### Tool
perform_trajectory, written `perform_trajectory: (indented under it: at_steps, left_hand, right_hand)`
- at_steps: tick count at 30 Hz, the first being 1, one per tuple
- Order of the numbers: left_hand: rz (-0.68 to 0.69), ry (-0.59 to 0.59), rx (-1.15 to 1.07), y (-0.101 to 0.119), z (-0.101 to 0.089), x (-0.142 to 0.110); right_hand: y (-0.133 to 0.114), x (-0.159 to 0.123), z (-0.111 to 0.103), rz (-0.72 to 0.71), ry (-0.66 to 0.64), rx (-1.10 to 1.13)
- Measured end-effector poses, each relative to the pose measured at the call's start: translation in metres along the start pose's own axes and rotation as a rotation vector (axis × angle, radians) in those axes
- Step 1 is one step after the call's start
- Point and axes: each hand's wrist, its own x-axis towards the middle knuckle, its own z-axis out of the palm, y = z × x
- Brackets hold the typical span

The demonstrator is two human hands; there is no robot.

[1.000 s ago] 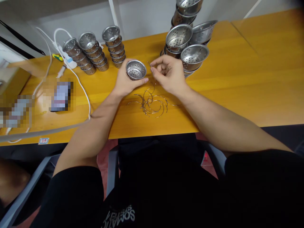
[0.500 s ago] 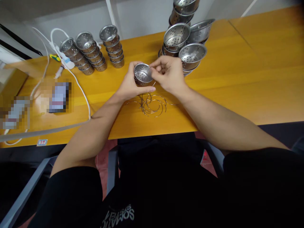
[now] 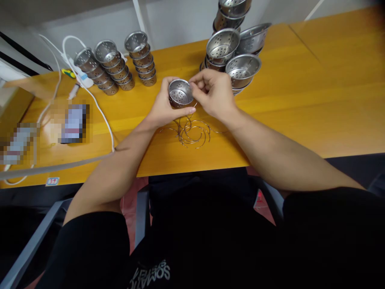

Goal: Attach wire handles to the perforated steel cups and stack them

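My left hand (image 3: 164,106) is wrapped round a small perforated metal cup (image 3: 181,94), its mouth tilted up toward me. At the cup's right rim, my right hand (image 3: 212,92) pinches a thin metal wire between thumb and forefinger; most of that wire is hidden by the fingers and the cup. Below both hands, several curved wires (image 3: 194,138) lie in a loose tangle on the table (image 3: 300,104).
Stacks of perforated cups (image 3: 144,62) stand at the back left, and larger perforated bowls (image 3: 243,70) are piled beyond my right hand. A white cable (image 3: 104,112), a power strip (image 3: 86,78) and a phone (image 3: 74,123) lie to the left.
The cup in my left hand has moved right, up to my right hand. My right fingertips, with the wire, now meet its rim. Over the last half second little has moved.
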Motion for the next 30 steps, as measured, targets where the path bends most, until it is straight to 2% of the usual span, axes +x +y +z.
perform_trajectory:
  at_steps: [8,19,24,30]
  left_hand:
    - [-0.100,-0.006,0.030,0.011,0.001,0.002]
    - [-0.073,-0.013,0.015,0.001,0.003,0.001]
    - [-0.131,-0.031,0.010,0.005,0.004,0.002]
    - [-0.067,-0.060,-0.039,0.006,0.004,0.001]
  right_hand:
    - [0.000,0.000,0.001,0.003,0.016,-0.028]
    - [0.002,0.000,0.007,0.015,-0.004,0.092]
    - [0.000,-0.001,0.008,0.033,-0.014,0.147]
    - [0.005,0.001,0.009,-0.055,-0.006,0.163]
